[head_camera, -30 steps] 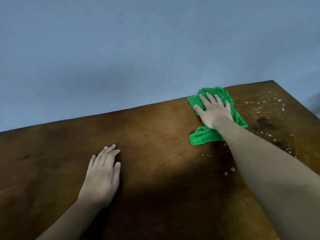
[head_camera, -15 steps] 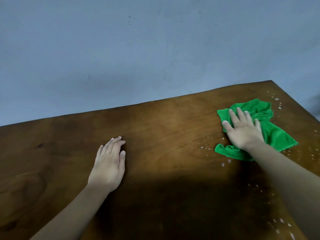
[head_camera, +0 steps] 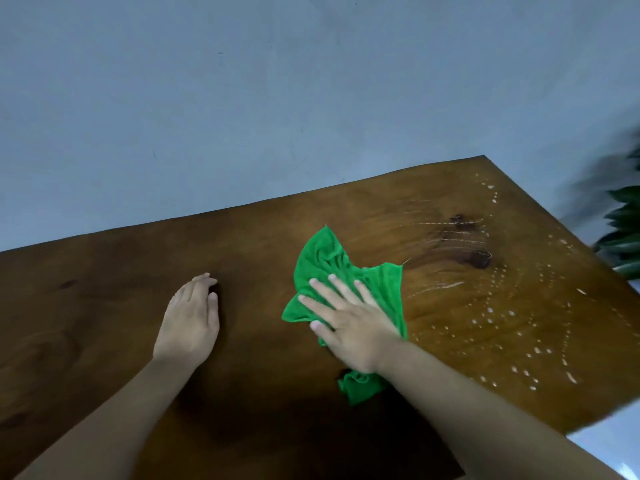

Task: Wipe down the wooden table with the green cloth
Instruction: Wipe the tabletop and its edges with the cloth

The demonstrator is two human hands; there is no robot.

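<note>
Head view | I see right hand point(head_camera: 349, 329) pressed flat on green cloth point(head_camera: 329, 265) | left hand point(head_camera: 189, 320) released, flat on wooden table point(head_camera: 104, 306)

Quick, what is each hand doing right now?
Left hand: open, flat on the wooden table, holding nothing.
Right hand: open, fingers spread, pressing the green cloth flat.

Cloth point(head_camera: 341, 268) on table point(head_camera: 104, 306), under right hand point(head_camera: 349, 327).

Single head view: close, looking forward-down over wooden table point(head_camera: 242, 258) toward wall point(head_camera: 277, 98).
</note>
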